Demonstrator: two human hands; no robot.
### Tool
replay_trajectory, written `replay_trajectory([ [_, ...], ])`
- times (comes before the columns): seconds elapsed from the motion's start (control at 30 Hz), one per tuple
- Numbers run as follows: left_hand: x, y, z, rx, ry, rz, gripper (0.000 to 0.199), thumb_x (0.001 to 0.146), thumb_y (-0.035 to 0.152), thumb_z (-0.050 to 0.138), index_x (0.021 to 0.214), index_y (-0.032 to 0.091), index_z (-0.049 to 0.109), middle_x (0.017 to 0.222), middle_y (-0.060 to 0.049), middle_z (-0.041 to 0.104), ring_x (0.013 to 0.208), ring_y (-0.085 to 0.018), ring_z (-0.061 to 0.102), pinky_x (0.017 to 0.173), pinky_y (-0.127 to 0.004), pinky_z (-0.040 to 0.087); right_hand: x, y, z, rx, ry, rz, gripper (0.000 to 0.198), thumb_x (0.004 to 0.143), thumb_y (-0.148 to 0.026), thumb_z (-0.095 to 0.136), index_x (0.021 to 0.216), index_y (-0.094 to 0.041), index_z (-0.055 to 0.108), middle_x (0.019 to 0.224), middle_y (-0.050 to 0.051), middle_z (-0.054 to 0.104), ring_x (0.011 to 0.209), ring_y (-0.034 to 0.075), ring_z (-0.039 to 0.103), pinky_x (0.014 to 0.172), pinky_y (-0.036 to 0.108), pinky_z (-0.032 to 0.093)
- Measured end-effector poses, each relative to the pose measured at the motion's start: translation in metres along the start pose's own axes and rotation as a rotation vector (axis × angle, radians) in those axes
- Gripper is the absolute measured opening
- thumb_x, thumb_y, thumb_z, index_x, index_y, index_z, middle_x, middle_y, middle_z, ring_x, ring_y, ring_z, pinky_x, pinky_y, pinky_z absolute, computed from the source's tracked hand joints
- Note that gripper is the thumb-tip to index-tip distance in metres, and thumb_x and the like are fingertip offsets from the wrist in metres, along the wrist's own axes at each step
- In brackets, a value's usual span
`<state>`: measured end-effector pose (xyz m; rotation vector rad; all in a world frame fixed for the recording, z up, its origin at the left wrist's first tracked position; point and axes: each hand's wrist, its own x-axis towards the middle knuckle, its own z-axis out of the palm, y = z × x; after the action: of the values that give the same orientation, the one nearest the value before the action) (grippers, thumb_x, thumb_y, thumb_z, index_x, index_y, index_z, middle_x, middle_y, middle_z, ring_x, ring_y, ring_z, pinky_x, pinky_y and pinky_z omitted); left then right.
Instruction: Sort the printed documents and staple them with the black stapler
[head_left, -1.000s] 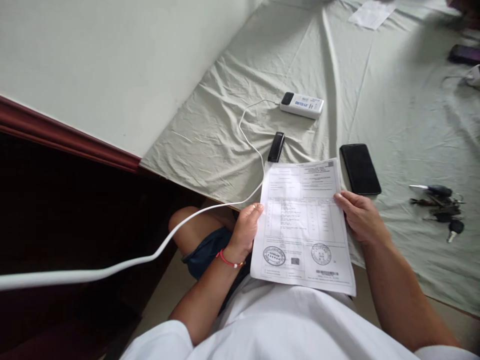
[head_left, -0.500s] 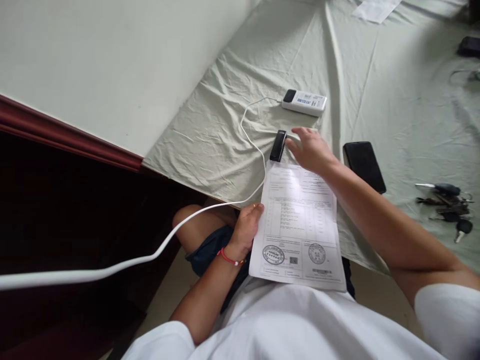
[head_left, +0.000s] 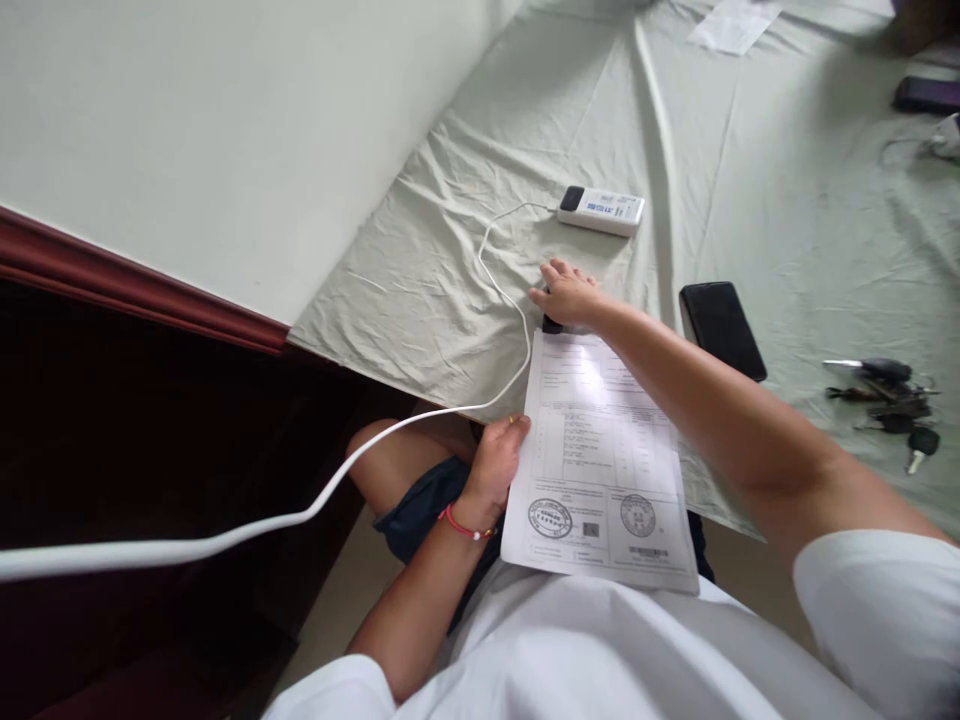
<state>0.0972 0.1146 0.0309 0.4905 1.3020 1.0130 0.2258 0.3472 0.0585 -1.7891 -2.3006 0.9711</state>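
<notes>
Left hand: I see my left hand (head_left: 495,462) pinching the left edge of the white printed paper form (head_left: 600,460), thumb on top, which keeps the sheet flat across my lap.
Right hand: my right hand (head_left: 566,293) is stretched toward 12 o'clock, fingers curled down over the small black oblong device (head_left: 552,323); only its near end shows, so I cannot tell whether the grip is closed.
Device: it lies on the pale green wrinkled bedsheet (head_left: 750,190), just beyond the form's top edge.
Cable: a white charging cable (head_left: 495,270) runs from 9 o'clock, loops past the device and plugs into the white rectangular power bank (head_left: 601,210) at 12 o'clock.
Writing: the form carries a table, two round stamps, a barcode and a QR code; the text is too small for me to read, as is the power bank's blue label.
Others: a black smartphone (head_left: 721,329) lies face down at 1 o'clock; a bunch of dark-headed keys (head_left: 889,400) sits at 3 o'clock.
</notes>
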Motion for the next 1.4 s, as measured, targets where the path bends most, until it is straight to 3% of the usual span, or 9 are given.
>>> replay_trajectory([
  [0.17, -0.004, -0.005, -0.001, -0.001, -0.006, 0.002, 0.04, 0.073, 0.05, 0.083, 0.072, 0.014, 0.067, 0.067, -0.001, 0.066, 0.061, -0.015, 0.058, 0.059, -0.026, 0.045, -0.013, -0.001, 0.0, -0.047, -0.025, 0.008, 0.071, 0.099, -0.048, 0.038, 0.163, -0.018, 0.029, 0.174, 0.011, 0.015, 0.16, 0.039, 0.018, 0.13, 0.066, 0.01],
  [0.37, -0.009, -0.009, -0.001, -0.019, 0.006, -0.005, 0.042, 0.071, 0.051, 0.084, 0.071, 0.014, 0.064, 0.067, 0.0, 0.063, 0.061, -0.013, 0.055, 0.059, -0.024, 0.043, -0.016, 0.006, 0.012, -0.044, 0.08, -0.081, 0.065, 0.097, -0.041, 0.038, 0.158, -0.02, 0.036, 0.171, 0.013, 0.025, 0.156, 0.04, 0.027, 0.125, 0.075, 0.007],
  [0.73, -0.009, -0.011, 0.001, -0.063, 0.0, -0.015, 0.041, 0.072, 0.05, 0.086, 0.075, 0.014, 0.066, 0.072, -0.001, 0.069, 0.063, -0.014, 0.061, 0.064, -0.025, 0.047, -0.023, 0.012, 0.025, -0.06, 0.204, -0.151, 0.067, 0.094, -0.033, 0.036, 0.159, -0.015, 0.037, 0.167, 0.014, 0.031, 0.157, 0.035, 0.026, 0.129, 0.068, 0.005],
  [0.87, -0.013, -0.01, 0.002, -0.11, -0.014, -0.035, 0.043, 0.074, 0.051, 0.087, 0.086, 0.012, 0.072, 0.08, -0.005, 0.075, 0.07, -0.017, 0.069, 0.07, -0.027, 0.052, -0.023, 0.013, 0.026, -0.067, 0.221, -0.167, 0.066, 0.095, -0.035, 0.036, 0.158, -0.015, 0.04, 0.166, 0.015, 0.034, 0.157, 0.036, 0.026, 0.128, 0.069, 0.006],
  [1.07, -0.029, -0.014, 0.006, -0.227, -0.16, -0.171, 0.048, 0.078, 0.044, 0.086, 0.107, 0.008, 0.074, 0.096, -0.016, 0.079, 0.092, -0.031, 0.077, 0.087, -0.04, 0.06, -0.021, 0.017, 0.028, -0.035, 0.238, -0.189, 0.062, 0.095, -0.036, 0.036, 0.155, -0.018, 0.043, 0.163, 0.015, 0.036, 0.152, 0.038, 0.033, 0.126, 0.073, 0.007],
  [1.2, -0.033, -0.02, 0.006, -0.21, -0.205, -0.297, 0.048, 0.075, 0.042, 0.088, 0.103, 0.004, 0.076, 0.097, -0.021, 0.079, 0.096, -0.037, 0.077, 0.093, -0.049, 0.06, -0.019, 0.013, 0.025, -0.022, 0.204, -0.163, 0.059, 0.096, -0.037, 0.036, 0.151, -0.02, 0.047, 0.161, 0.014, 0.041, 0.15, 0.037, 0.036, 0.126, 0.072, 0.006],
  [1.3, -0.031, -0.022, 0.007, -0.192, -0.193, -0.321, 0.047, 0.071, 0.041, 0.09, 0.098, 0.004, 0.077, 0.098, -0.021, 0.079, 0.097, -0.039, 0.077, 0.095, -0.05, 0.06, -0.021, 0.009, 0.017, 0.009, 0.175, -0.123, 0.062, 0.099, -0.049, 0.035, 0.154, -0.021, 0.043, 0.166, 0.012, 0.035, 0.153, 0.039, 0.031, 0.126, 0.072, 0.007],
  [1.4, -0.029, -0.022, 0.006, -0.201, -0.177, -0.308, 0.047, 0.068, 0.04, 0.092, 0.095, 0.005, 0.078, 0.099, -0.021, 0.079, 0.099, -0.039, 0.076, 0.095, -0.05, 0.06, -0.037, 0.013, -0.001, 0.045, 0.261, -0.063, 0.07, 0.102, -0.058, 0.029, 0.159, -0.017, 0.033, 0.169, 0.015, 0.028, 0.157, 0.039, 0.025, 0.127, 0.068, 0.015],
])
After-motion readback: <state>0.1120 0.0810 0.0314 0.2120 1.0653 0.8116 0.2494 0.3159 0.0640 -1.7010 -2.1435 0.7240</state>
